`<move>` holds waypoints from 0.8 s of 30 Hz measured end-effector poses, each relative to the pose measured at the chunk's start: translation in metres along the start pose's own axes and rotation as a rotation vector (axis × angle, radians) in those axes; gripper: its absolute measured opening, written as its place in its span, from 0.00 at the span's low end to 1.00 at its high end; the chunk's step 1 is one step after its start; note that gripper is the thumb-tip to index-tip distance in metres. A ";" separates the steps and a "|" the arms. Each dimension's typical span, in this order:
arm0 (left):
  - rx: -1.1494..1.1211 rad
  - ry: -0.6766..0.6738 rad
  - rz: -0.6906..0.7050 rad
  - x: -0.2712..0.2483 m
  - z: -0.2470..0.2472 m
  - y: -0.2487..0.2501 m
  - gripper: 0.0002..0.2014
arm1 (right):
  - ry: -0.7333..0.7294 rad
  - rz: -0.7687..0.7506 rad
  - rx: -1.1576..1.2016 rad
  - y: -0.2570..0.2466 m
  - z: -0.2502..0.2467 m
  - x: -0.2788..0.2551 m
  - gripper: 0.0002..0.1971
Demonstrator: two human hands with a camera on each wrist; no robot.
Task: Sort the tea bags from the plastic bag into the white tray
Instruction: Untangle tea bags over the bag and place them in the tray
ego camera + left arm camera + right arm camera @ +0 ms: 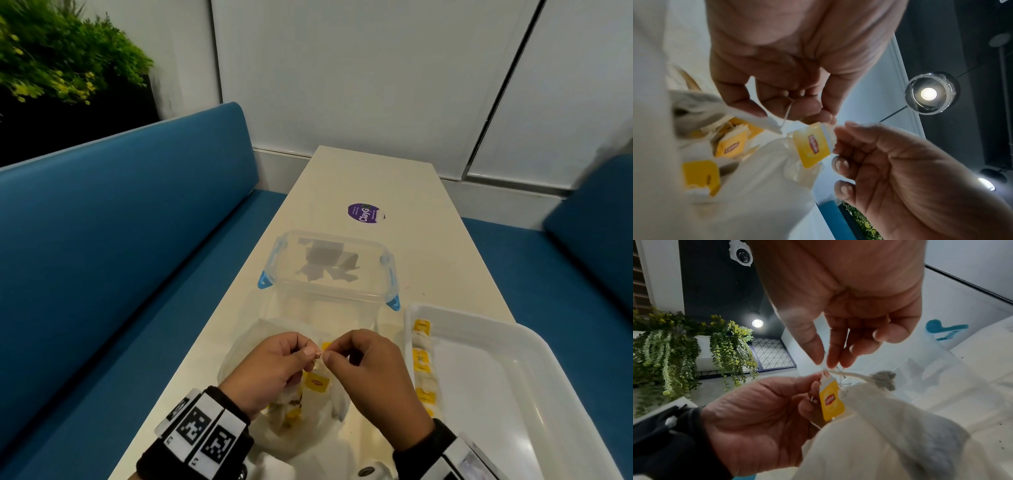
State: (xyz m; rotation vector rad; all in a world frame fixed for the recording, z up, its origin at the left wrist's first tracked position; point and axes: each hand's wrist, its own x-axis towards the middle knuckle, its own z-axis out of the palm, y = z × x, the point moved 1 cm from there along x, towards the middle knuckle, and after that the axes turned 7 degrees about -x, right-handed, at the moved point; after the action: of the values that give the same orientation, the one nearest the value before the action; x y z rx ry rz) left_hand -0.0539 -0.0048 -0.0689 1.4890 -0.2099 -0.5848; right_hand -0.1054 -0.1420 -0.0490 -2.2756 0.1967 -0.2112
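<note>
Item: tea-bag sorting, partway through.

Done, as judged from the head view: a single column of tea bags [424, 363] with yellow tags lies along the left wall of the white tray [534, 346], lower right of the frame. The count cannot be read for certain; the rest of the tray floor shows bare.

Left to do: several more yellow-tagged bags remain inside the plastic bag [308, 425], which sits crumpled on the counter [370, 178] at lower centre, just left of the tray. By this look, less than half the work is finished.

In hand: one tea bag tag [811, 145], yellow with a red logo, held up above the mouth of the plastic bag, between both hands. A thin string [787, 113] runs from it up toward the other hand's fingers.

Left hand [270, 368]: fingers curled, fingertips pinching the white end of the tag or the paper beside it.

Right hand [371, 370]: fingers curled, thumb and forefinger pinching at the string or the paper at the tag's top; which of the two cannot be told. The two hands' fingertips nearly meet; the work appears to be untangling or separating one bag.

Other: a clear lidded container with blue clips [329, 270] stands on the counter beyond the hands, at frame centre; a purple round sticker [364, 213] lies farther back.
</note>
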 end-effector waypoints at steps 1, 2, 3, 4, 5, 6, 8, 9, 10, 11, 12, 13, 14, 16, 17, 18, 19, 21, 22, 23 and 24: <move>0.010 -0.001 0.006 0.000 0.000 0.000 0.10 | -0.005 -0.001 -0.005 0.000 0.000 0.001 0.09; 0.023 -0.001 0.013 0.000 0.000 0.000 0.10 | -0.012 -0.007 -0.019 -0.001 0.001 0.001 0.10; 0.038 0.003 0.018 0.000 0.000 0.001 0.11 | -0.020 -0.012 -0.034 -0.001 0.002 0.002 0.11; 0.054 0.009 0.021 0.000 -0.001 0.001 0.11 | -0.025 -0.012 -0.045 -0.001 0.003 0.003 0.12; 0.067 0.016 0.021 0.001 -0.001 0.002 0.10 | -0.030 -0.006 -0.046 0.000 0.003 0.004 0.12; 0.076 0.021 0.020 0.001 -0.001 0.002 0.10 | -0.039 0.003 -0.041 0.000 0.003 0.005 0.12; 0.088 0.027 0.018 0.003 -0.002 0.002 0.09 | -0.067 0.020 -0.024 0.001 0.002 0.007 0.12; 0.094 0.030 0.019 0.003 -0.002 0.003 0.09 | -0.085 0.023 -0.020 0.001 0.001 0.008 0.12; 0.101 0.033 0.022 0.004 -0.002 0.003 0.09 | -0.103 0.021 -0.023 0.002 0.001 0.009 0.11; 0.104 0.034 0.027 0.004 -0.002 0.003 0.09 | -0.119 0.016 -0.032 0.002 0.001 0.010 0.11; 0.104 0.034 0.031 0.004 -0.001 0.004 0.09 | -0.130 0.010 -0.044 0.002 0.002 0.010 0.11; 0.101 0.033 0.033 0.004 -0.001 0.005 0.09 | -0.138 0.003 -0.054 0.002 0.002 0.011 0.12; 0.098 0.033 0.032 0.004 -0.001 0.005 0.09 | -0.145 -0.005 -0.063 0.003 0.002 0.011 0.12; 0.098 0.033 0.025 0.005 -0.001 0.005 0.09 | -0.157 -0.020 -0.068 0.003 0.003 0.010 0.12; 0.100 0.033 0.018 0.006 -0.001 0.005 0.09 | -0.165 -0.027 -0.064 0.003 0.003 0.010 0.12; 0.100 0.028 0.007 0.007 -0.001 0.005 0.08 | -0.172 -0.032 -0.058 0.003 0.003 0.010 0.12; 0.098 0.016 -0.007 0.007 -0.001 0.006 0.09 | -0.179 -0.037 -0.053 0.003 0.003 0.010 0.12; 0.098 -0.013 -0.025 0.009 0.000 0.007 0.10 | -0.188 -0.049 -0.052 0.003 0.001 0.010 0.11; 0.099 -0.016 -0.026 0.009 0.001 0.008 0.10 | -0.188 -0.057 -0.056 0.003 0.001 0.010 0.11; 0.101 -0.012 -0.022 0.010 0.001 0.008 0.09 | -0.187 -0.064 -0.061 0.004 0.000 0.010 0.11; 0.106 -0.005 -0.014 0.011 0.002 0.009 0.08 | -0.183 -0.069 -0.066 0.004 0.000 0.010 0.10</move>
State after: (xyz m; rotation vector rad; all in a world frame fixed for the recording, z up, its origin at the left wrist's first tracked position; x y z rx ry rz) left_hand -0.0436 -0.0115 -0.0628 1.5927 -0.2380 -0.5963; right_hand -0.0959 -0.1471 -0.0511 -2.3543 0.0302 -0.0310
